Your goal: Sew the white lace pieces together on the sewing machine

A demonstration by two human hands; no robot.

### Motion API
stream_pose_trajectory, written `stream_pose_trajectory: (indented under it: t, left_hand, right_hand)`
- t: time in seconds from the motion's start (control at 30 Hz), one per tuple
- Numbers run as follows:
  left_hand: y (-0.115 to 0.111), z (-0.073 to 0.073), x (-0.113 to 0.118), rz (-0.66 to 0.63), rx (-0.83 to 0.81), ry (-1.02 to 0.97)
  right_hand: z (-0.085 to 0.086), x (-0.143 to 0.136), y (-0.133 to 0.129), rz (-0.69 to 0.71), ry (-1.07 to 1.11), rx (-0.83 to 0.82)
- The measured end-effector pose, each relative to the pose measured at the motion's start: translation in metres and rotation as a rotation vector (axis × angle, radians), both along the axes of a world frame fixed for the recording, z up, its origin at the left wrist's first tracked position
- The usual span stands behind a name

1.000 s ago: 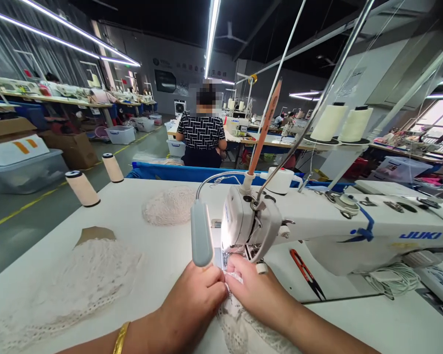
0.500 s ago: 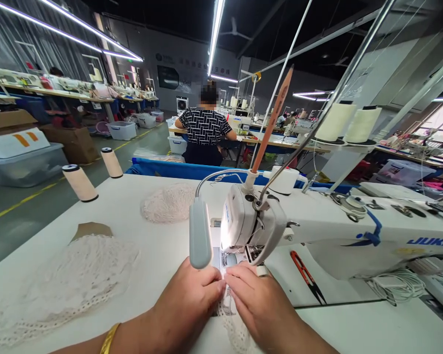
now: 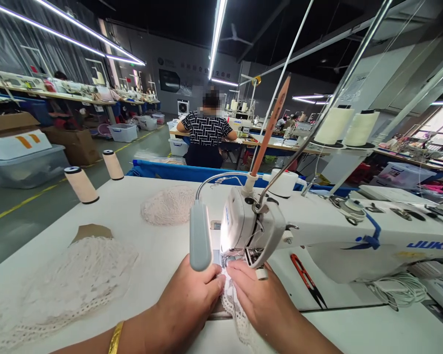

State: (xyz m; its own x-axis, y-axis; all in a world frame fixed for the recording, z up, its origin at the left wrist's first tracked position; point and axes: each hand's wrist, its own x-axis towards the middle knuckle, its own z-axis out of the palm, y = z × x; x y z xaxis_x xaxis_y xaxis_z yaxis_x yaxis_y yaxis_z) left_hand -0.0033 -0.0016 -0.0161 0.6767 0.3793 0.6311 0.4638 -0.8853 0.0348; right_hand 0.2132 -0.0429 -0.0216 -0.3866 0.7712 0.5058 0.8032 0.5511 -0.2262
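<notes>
A white eyelet lace strip (image 3: 231, 301) lies under the sewing machine head (image 3: 239, 221) and trails toward me over the table's front. My left hand (image 3: 188, 295) pinches the strip's left edge between thumb and fingertips, just in front of the needle area. From the other side, my right hand (image 3: 256, 295) grips the lace, fingers bent, their tips close to the presser foot. The foot and needle are partly hidden by the hands and glare. A grey lamp (image 3: 200, 236) hangs over my left hand.
Gathered lace (image 3: 77, 275) lies at left beside a smaller lace pile (image 3: 166, 205). Two thread cones (image 3: 81, 186) stand on the far left edge. Red-handled thread snips (image 3: 308, 280) lie right of my right hand. A person (image 3: 206, 128) sits ahead at another machine.
More of the lace shows between my hands, and its trailing part has shifted slightly. Both hands stay close to the needle area, with small finger shifts. The camera view has moved a little.
</notes>
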Motion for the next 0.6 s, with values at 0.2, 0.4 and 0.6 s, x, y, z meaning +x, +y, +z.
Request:
stream_pose_trajectory:
  t: [0.2,0.4,0.6]
  left_hand:
    - [0.0006,-0.0015,0.0017,0.014,0.018,0.005]
    - [0.0016,-0.0021,0.0011,0.011,0.021,-0.002]
    - [0.0012,0.0025,0.0018,0.025,0.022,-0.009]
  right_hand:
    - [0.0055,-0.0004,-0.0008,0.002,-0.025,-0.008]
    - [0.0050,-0.0001,-0.0001,-0.001,-0.007,-0.048]
    - [0.0065,0.0007,0.0015,-0.004,-0.005,-0.080]
